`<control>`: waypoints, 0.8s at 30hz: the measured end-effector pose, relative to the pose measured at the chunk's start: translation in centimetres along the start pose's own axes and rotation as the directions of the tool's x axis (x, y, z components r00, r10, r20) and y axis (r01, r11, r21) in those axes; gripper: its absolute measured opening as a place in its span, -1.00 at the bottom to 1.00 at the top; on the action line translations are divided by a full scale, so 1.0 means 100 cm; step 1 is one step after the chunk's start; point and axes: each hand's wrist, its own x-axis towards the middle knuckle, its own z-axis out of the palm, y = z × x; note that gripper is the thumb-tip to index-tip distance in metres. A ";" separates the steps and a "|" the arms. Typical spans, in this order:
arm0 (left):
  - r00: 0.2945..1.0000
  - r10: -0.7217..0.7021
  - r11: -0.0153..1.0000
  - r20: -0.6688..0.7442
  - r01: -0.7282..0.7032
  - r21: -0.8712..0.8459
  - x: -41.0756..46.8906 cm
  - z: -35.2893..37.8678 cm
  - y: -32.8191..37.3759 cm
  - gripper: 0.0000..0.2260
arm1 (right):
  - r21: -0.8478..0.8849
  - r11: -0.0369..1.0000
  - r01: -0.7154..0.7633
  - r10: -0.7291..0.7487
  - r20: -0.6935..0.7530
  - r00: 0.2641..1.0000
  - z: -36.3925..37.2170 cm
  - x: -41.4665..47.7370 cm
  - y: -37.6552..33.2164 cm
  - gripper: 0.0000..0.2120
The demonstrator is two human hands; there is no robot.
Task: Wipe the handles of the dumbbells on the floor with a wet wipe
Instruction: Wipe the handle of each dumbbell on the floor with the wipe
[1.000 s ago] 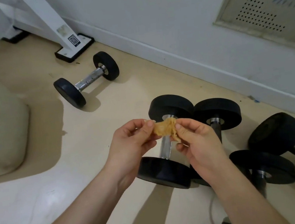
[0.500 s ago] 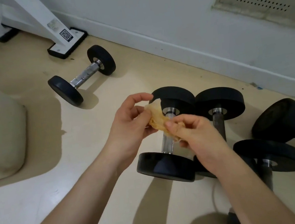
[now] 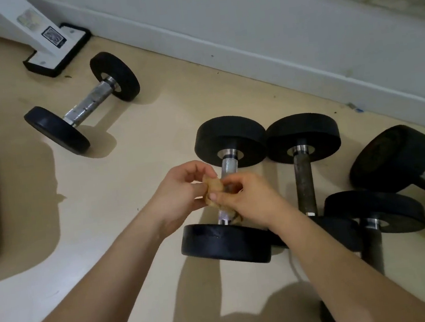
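Two hands busy: your left hand (image 3: pixel 180 191) and right hand (image 3: pixel 252 198) are pinching the crumpled wet wipe (image 3: pixel 213 187) over the nearest dumbbell (image 3: pixel 229 163); the dark-handled dumbbell (image 3: pixel 303 177) is lying just beside it, plates touching.

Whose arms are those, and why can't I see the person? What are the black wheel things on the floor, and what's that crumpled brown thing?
There is no machine here. The camera sits on a person's head and looks down, so you see only their two bare arms reaching forward.

The black wheel things are dumbbells, weights for lifting: two heavy black ends joined by a metal handle. One small dumbbell lies alone on the beige floor, near the foot of a white stand. Several bigger ones lie close together by the wall.

The crumpled brownish thing is a wet wipe. The left hand and the right hand both pinch it, right over the shiny handle of the nearest dumbbell. I cannot tell if it touches the handle.
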 end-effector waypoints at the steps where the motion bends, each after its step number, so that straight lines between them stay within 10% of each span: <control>1: 1.000 0.004 0.996 0.017 -0.002 -0.090 0.001 0.000 0.002 -0.65 | 0.103 0.995 -0.017 0.013 0.036 0.999 -0.002 0.000 0.001 -0.78; 7: 0.991 0.010 0.982 -0.130 -0.034 -0.186 0.000 0.016 0.005 -0.55 | 0.072 0.996 -0.056 0.047 0.117 0.992 -0.046 -0.019 0.006 -0.82; 11: 0.943 -0.020 0.973 -0.331 0.094 0.209 0.008 0.022 -0.013 -0.68 | -0.124 0.981 -0.147 0.140 -0.065 0.988 -0.034 -0.005 0.008 -0.81; 16: 0.935 0.232 0.718 -0.267 0.020 0.696 0.008 0.007 -0.020 -0.88 | -0.159 0.975 -0.155 0.106 -0.281 0.954 -0.009 0.005 0.022 -0.71; 24: 0.991 0.016 0.898 -0.136 0.045 0.437 0.033 0.021 -0.018 -0.83 | 0.104 0.991 -0.090 0.123 -0.385 0.915 0.008 0.021 0.032 -0.86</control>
